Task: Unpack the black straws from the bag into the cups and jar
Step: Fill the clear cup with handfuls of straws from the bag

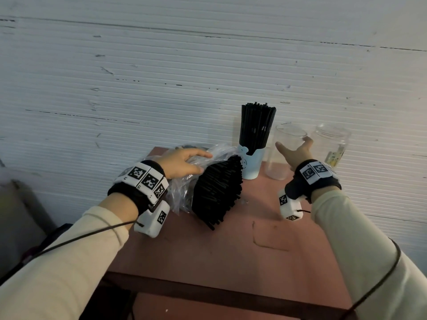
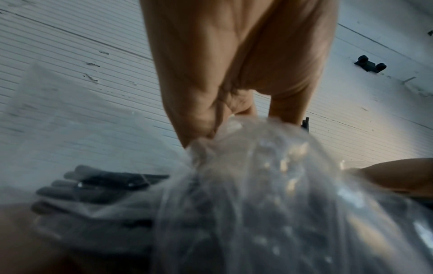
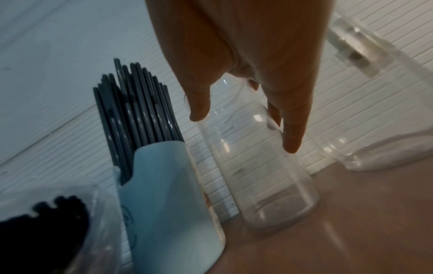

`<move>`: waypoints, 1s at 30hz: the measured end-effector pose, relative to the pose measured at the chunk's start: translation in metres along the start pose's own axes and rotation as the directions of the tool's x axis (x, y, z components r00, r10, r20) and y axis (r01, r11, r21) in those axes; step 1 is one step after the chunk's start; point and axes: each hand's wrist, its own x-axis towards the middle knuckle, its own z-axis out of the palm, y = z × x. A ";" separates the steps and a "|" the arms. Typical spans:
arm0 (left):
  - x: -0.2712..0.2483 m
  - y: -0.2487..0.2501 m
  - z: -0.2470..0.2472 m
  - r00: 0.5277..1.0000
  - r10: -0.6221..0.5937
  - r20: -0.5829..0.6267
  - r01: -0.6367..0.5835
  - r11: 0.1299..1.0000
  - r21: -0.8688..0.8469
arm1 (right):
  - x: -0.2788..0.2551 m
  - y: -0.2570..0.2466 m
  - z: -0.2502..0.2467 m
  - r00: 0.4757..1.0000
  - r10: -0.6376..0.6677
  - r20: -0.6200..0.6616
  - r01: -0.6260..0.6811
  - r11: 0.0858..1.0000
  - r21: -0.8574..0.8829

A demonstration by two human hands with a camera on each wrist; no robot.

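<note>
A clear plastic bag (image 1: 184,188) lies on the reddish table (image 1: 242,245), its black straws (image 1: 218,192) spilling out of the open end. My left hand (image 1: 182,163) grips the bag from above; the left wrist view shows its fingers (image 2: 199,103) curled into the crumpled plastic (image 2: 257,185). A light blue cup (image 1: 251,163) packed with upright straws (image 1: 256,124) stands behind the bag. Right of it are a clear cup (image 1: 283,153) and a clear jar (image 1: 332,146), both without straws. My right hand (image 1: 294,151) is open, fingers (image 3: 293,129) spread in front of the clear cup (image 3: 257,157), holding nothing.
A white ribbed wall (image 1: 161,77) runs close behind the table. The table's front edge (image 1: 208,287) is near me, and its left edge sits just behind the bag. The blue cup (image 3: 168,194) and jar (image 3: 374,129) flank the clear cup closely.
</note>
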 end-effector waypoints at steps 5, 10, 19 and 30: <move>-0.009 0.008 0.005 1.000 0.007 -0.008 -0.007 1.000 0.030 | -0.033 0.007 -0.019 0.993 -0.111 0.028 0.108 0.991 0.075; -0.020 0.019 0.013 1.000 0.018 -0.005 -0.018 0.999 0.044 | -0.095 0.007 -0.042 0.972 -0.200 0.125 0.183 0.974 0.134; -0.035 0.020 0.021 0.994 0.006 -0.105 -0.004 1.000 0.019 | -0.152 0.011 -0.052 0.941 -0.183 0.283 0.156 0.981 0.117; -0.059 0.012 0.004 0.994 0.032 -0.106 -0.011 0.981 0.191 | -0.165 -0.011 -0.050 0.782 -0.615 -0.101 0.602 0.787 -0.135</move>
